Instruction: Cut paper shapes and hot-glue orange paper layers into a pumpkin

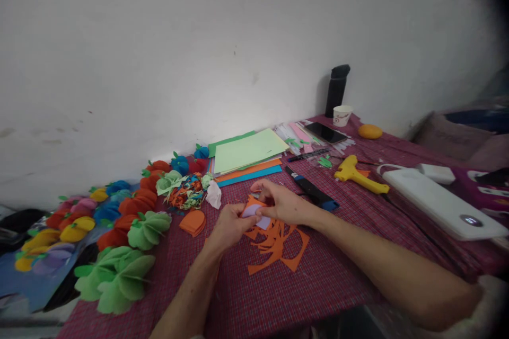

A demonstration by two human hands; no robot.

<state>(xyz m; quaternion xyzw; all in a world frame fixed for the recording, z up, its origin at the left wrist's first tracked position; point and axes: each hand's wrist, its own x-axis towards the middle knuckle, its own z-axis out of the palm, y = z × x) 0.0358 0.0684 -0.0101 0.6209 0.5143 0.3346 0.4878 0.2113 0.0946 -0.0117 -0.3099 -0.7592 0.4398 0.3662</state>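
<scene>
Between my two hands is a lilac paper piece (252, 210) laid against orange paper (251, 202). My left hand (230, 225) pinches its left edge with thumb and fingers. From the other side, my right hand (284, 205) closes on the same papers, thumb on the lilac piece and fingers curled behind. A small greyish bit shows under the right fingers, too hidden to name. Just below both hands lies a heap of orange paper scraps (274, 243), curved strips among them. To the left rests a stack of rounded orange paper cutouts (193, 222).
Folded paper pumpkins (137, 202) and green ones (119, 280) crowd the left side. Behind are coloured sheets (248, 151) and shredded paper (186, 192). At right lie a utility knife (312, 189), yellow glue gun (360, 176), white power bank (441, 202), phone (326, 132), paper cup (342, 116) and black bottle (336, 91).
</scene>
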